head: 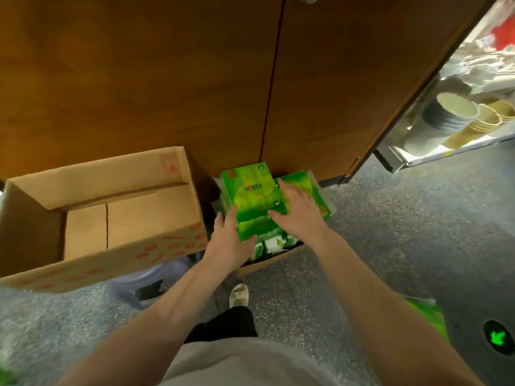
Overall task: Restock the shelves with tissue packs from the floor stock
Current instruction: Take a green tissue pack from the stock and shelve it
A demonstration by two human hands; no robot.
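A green tissue pack sits on top of floor stock in a low cardboard box against a wooden panel. My left hand grips the pack's near left corner, thumb on its front face. My right hand lies on the pack's right side with fingers spread over the top. A second green pack lies just behind my right hand. More green and white packs show in the box below.
An empty open cardboard box stands to the left. The brown wooden panel fills the view ahead. A shelf with paper cups and plates is at the right. My foot stands on the speckled grey floor.
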